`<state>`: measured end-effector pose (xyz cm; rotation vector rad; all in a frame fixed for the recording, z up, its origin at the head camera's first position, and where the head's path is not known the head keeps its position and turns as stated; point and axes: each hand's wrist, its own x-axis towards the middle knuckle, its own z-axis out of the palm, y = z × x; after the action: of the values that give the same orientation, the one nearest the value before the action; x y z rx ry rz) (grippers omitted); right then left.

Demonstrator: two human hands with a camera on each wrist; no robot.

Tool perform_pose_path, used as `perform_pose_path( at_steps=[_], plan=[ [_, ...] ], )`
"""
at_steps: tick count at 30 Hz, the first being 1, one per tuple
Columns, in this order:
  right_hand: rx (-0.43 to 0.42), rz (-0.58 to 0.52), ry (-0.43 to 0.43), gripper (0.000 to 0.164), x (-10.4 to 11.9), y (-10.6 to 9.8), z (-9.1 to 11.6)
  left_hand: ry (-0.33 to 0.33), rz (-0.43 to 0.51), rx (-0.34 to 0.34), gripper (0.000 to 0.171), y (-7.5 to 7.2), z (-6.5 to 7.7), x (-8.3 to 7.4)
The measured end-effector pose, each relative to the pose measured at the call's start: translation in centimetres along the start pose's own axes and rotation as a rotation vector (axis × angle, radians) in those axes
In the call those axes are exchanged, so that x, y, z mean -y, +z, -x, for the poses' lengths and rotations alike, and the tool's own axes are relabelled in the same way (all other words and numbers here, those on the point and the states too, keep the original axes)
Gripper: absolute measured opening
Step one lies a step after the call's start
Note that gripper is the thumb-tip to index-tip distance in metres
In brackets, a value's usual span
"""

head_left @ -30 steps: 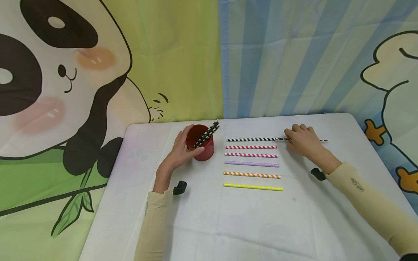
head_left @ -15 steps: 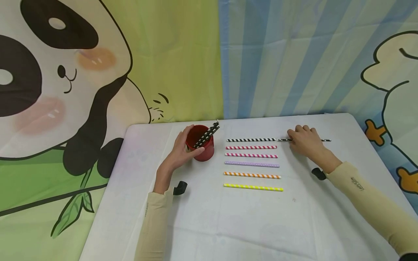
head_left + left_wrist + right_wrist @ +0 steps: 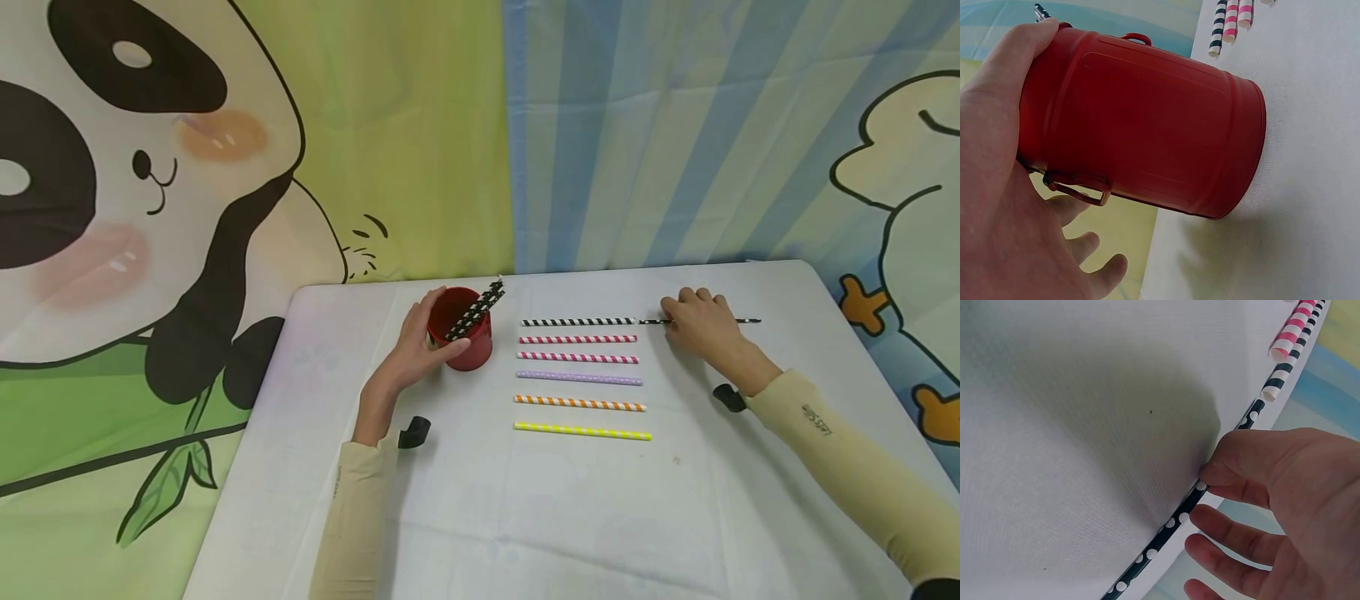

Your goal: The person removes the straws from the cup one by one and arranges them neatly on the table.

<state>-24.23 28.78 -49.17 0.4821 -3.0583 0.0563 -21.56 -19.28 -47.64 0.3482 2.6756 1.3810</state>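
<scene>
A small red metal bucket (image 3: pixel 471 358) with side handles stands at the back left of the table. My left hand (image 3: pixel 411 348) holds it near the rim, thumb on the near side and fingers around the far side. Several black-and-white patterned paper straws (image 3: pixel 474 312) lean out of the bucket to the right. At the back right, my right hand (image 3: pixel 701 329) pinches a black paper straw with white dots (image 3: pixel 1161 537) between thumb and index finger. This straw lies along the tabletop, in line with a black-and-white striped straw (image 3: pixel 577 322), a small gap between their ends.
Below the striped straw lie a red-striped straw (image 3: pixel 577 339), a pink-striped straw (image 3: pixel 577 358), a purple straw (image 3: pixel 579 378), an orange-striped straw (image 3: pixel 579 403) and a yellow straw (image 3: pixel 582 431), roughly parallel. A white cloth (image 3: pixel 525 517) covers the table; printed curtains (image 3: pixel 420 125) hang behind.
My right hand has shifted slightly right with the dotted straw, whose left end now stands just apart from the striped straw. The left hand and bucket have stayed in place.
</scene>
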Motion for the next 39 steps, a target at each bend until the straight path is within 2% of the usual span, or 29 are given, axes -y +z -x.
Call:
perform_pose_path(
  at_steps=[25,39],
  plan=[
    [0.057,-0.017,0.019,0.011,0.2,-0.6,-0.1,-0.002,0.004,-0.001,0.092,0.0,0.1,-0.1],
    [0.111,-0.003,0.061,0.021,1.1,-1.3,-0.3,0.003,0.000,-0.002,0.092,0.0,0.0,-0.1]
  ],
)
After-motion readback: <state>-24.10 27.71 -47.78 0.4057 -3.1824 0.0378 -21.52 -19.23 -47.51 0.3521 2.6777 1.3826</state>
